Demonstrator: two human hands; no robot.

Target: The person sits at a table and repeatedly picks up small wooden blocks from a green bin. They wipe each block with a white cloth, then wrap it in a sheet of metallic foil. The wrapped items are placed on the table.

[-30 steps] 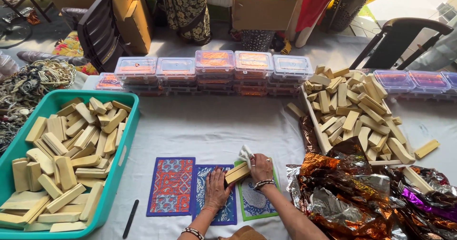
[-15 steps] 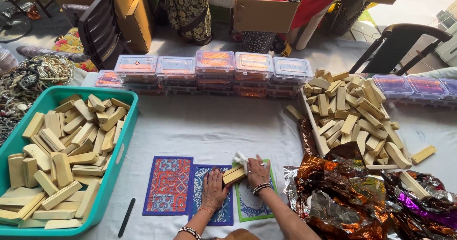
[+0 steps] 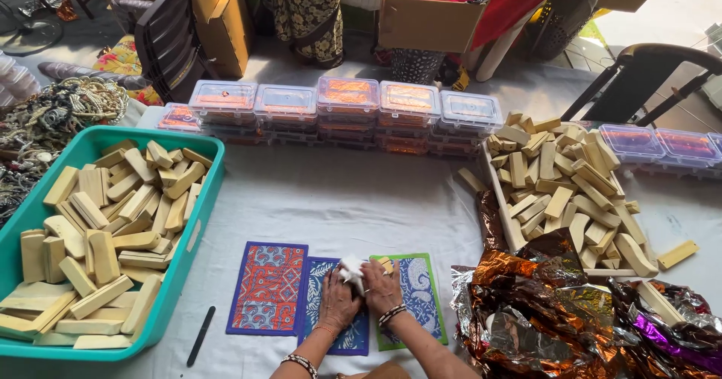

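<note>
My left hand (image 3: 337,301) and my right hand (image 3: 383,287) are pressed together over a pale yellow bar (image 3: 386,262), gripping it along with a piece of white paper (image 3: 350,268). Most of the bar is hidden under my fingers. The hands rest above three patterned mats: a red one (image 3: 268,287), a blue one (image 3: 353,334) and a green-edged one (image 3: 416,292). To the left stands a teal bin (image 3: 194,232) full of the same pale bars. A heap of pale bars (image 3: 564,187) fills a tray at the right.
Clear lidded boxes with orange contents (image 3: 346,104) line the table's far edge. Crumpled copper and purple foil (image 3: 556,315) lies at the front right. A black pen (image 3: 200,335) lies by the bin. Chairs, cardboard boxes and a standing person are beyond the table.
The bar lay tilted with its end sticking out to the left; now both hands have closed over it and the white paper, and little of it shows.
</note>
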